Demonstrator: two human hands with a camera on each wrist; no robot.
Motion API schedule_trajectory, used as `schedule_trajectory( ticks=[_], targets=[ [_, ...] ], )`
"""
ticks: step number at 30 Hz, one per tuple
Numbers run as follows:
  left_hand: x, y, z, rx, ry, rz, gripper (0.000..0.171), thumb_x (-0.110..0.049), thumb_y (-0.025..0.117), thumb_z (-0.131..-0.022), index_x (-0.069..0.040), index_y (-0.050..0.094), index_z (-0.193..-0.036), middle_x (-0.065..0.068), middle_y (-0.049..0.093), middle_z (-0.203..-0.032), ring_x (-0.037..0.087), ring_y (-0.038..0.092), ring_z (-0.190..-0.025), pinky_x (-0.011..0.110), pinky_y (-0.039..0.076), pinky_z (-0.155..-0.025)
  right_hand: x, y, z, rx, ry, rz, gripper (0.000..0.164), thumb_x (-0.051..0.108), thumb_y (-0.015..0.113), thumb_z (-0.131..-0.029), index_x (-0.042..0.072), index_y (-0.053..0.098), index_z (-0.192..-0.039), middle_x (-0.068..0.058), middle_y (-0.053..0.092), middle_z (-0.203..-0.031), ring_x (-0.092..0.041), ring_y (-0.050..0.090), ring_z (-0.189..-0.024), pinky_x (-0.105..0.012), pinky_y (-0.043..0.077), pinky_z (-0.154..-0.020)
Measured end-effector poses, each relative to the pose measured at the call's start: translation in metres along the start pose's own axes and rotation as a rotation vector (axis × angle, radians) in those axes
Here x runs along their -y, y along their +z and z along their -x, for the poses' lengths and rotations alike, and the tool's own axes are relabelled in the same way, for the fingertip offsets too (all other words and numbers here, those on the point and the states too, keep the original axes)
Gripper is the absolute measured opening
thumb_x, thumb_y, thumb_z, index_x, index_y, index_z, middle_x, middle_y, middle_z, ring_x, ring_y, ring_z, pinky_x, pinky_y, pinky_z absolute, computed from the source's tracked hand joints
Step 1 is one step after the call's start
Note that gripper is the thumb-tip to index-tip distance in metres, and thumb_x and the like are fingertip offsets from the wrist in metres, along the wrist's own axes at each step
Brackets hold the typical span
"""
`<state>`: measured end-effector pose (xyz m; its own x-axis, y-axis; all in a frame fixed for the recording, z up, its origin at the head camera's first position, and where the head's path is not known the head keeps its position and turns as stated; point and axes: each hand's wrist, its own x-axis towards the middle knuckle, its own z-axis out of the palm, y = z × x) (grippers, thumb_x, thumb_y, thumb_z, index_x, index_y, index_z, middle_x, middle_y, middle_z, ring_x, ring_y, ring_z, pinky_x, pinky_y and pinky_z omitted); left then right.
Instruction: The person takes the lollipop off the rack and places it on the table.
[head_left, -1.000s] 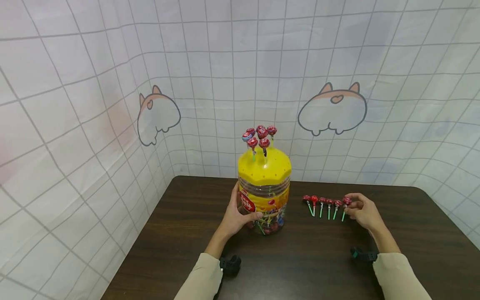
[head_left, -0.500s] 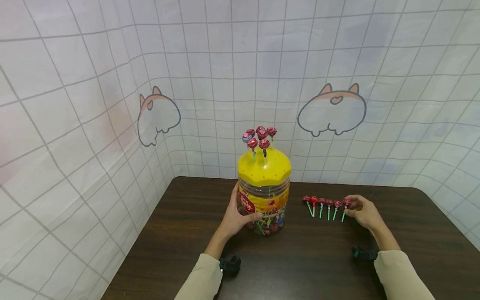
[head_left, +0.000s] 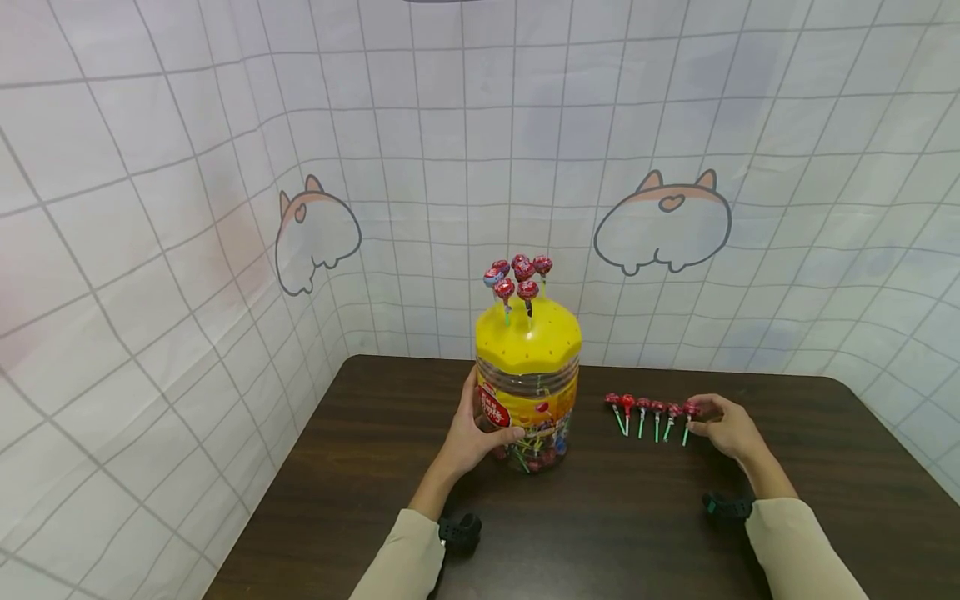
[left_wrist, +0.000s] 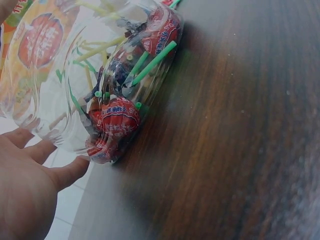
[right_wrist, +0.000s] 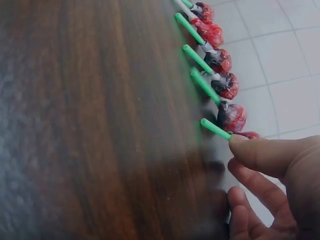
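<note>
Container: clear, ribbed plastic jar (head_left: 528,387), upright on dark wood-grain worktop (head_left: 592,525). Contains wrapped candies (left_wrist: 117,117) heaped at the base, with green and yellow sticks (left_wrist: 154,63). Bears a yellow-orange label (head_left: 540,407) with red badge (head_left: 495,407). Capped by a scalloped, smooth yellow lid (head_left: 528,346), topped with seven upright lollipops (head_left: 523,270). Right of the jar: row of six lollipops (head_left: 657,407), round, red-wrapped, on mostly green sticks. Left hand (head_left: 467,433): gripping the jar's lower side, thumb across the front. Right hand (head_left: 729,427): pinching the end lollipop (right_wrist: 216,129) of the row.
</note>
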<state>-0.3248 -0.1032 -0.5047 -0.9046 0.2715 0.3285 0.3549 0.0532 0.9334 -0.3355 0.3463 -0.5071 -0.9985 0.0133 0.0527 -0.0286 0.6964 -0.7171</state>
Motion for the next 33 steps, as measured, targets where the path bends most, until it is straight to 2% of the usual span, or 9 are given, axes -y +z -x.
schedule_trajectory(
  ticks=[11,15,19,21,23,26,29,31,33],
  targets=[
    [0.000,0.000,-0.001,-0.001,-0.001,0.004,0.111,-0.049,0.085,-0.081,-0.051,0.007,-0.159,-0.003,0.043,-0.155,0.024,0.044,-0.144,0.063,0.038,-0.115,-0.001,0.001,-0.002,-0.014,0.006,0.026,0.044,0.014,0.073,-0.094,-0.004,0.058,-0.132,-0.028,0.061,-0.124,-0.032,0.060,-0.099,-0.033,0.044,-0.074],
    [0.001,0.000,-0.001,0.001,0.000,0.003,0.110,-0.047,0.085,-0.082,-0.051,0.007,-0.159,-0.004,0.042,-0.155,0.024,0.044,-0.143,0.063,0.039,-0.115,-0.002,0.001,-0.002,-0.008,0.017,0.018,0.046,0.016,0.073,-0.095,-0.003,0.057,-0.133,-0.028,0.061,-0.125,-0.031,0.059,-0.098,-0.035,0.044,-0.075],
    [0.003,0.000,0.000,0.002,0.002,0.002,0.110,-0.047,0.085,-0.082,-0.051,0.006,-0.159,-0.004,0.043,-0.155,0.024,0.045,-0.143,0.064,0.038,-0.115,-0.002,0.000,0.000,-0.008,0.026,-0.015,0.047,0.017,0.071,-0.096,-0.003,0.055,-0.135,-0.030,0.058,-0.128,-0.038,0.055,-0.107,-0.040,0.044,-0.080],
    [0.003,0.000,0.000,0.003,0.002,0.002,0.111,-0.048,0.085,-0.082,-0.051,0.006,-0.159,-0.004,0.043,-0.155,0.024,0.045,-0.142,0.064,0.038,-0.115,0.000,-0.001,0.002,-0.019,0.022,-0.035,0.047,0.017,0.069,-0.097,-0.003,0.054,-0.137,-0.030,0.056,-0.128,-0.039,0.054,-0.109,-0.039,0.045,-0.079],
    [0.003,0.000,0.000,0.002,0.000,0.000,0.111,-0.049,0.085,-0.081,-0.051,0.006,-0.159,-0.004,0.043,-0.155,0.024,0.045,-0.142,0.063,0.038,-0.115,0.004,-0.003,0.002,-0.043,0.007,-0.045,0.046,0.019,0.068,-0.099,-0.002,0.054,-0.137,-0.028,0.056,-0.128,-0.035,0.055,-0.108,-0.034,0.046,-0.078],
    [0.003,0.000,0.000,0.002,-0.002,-0.005,0.111,-0.050,0.085,-0.081,-0.051,0.006,-0.159,-0.004,0.043,-0.155,0.024,0.045,-0.142,0.063,0.038,-0.115,0.021,-0.008,0.003,-0.074,-0.043,-0.062,0.044,0.023,0.065,-0.101,0.000,0.055,-0.137,-0.025,0.059,-0.125,-0.021,0.058,-0.102,-0.027,0.048,-0.074],
    [0.003,-0.001,-0.001,0.001,-0.004,-0.012,0.112,-0.050,0.085,-0.080,-0.051,0.006,-0.159,-0.004,0.043,-0.155,0.023,0.045,-0.142,0.062,0.038,-0.116,0.050,-0.015,0.004,-0.094,-0.132,-0.082,0.042,0.027,0.063,-0.103,0.002,0.057,-0.136,-0.022,0.061,-0.122,-0.007,0.059,-0.094,-0.026,0.052,-0.070],
    [0.003,-0.001,-0.001,0.001,-0.004,-0.013,0.112,-0.050,0.085,-0.081,-0.051,0.006,-0.159,-0.004,0.042,-0.155,0.024,0.045,-0.142,0.062,0.038,-0.116,0.075,-0.020,0.006,-0.100,-0.197,-0.087,0.040,0.028,0.061,-0.104,0.004,0.059,-0.136,-0.020,0.063,-0.120,-0.003,0.059,-0.090,-0.026,0.053,-0.068],
    [0.003,-0.001,-0.001,0.000,-0.002,-0.014,0.112,-0.049,0.085,-0.081,-0.051,0.006,-0.159,-0.004,0.042,-0.155,0.024,0.045,-0.142,0.062,0.039,-0.116,0.102,-0.022,0.007,-0.109,-0.260,-0.085,0.037,0.029,0.061,-0.104,0.006,0.060,-0.134,-0.018,0.065,-0.117,-0.005,0.060,-0.090,-0.027,0.053,-0.067]
  ],
)
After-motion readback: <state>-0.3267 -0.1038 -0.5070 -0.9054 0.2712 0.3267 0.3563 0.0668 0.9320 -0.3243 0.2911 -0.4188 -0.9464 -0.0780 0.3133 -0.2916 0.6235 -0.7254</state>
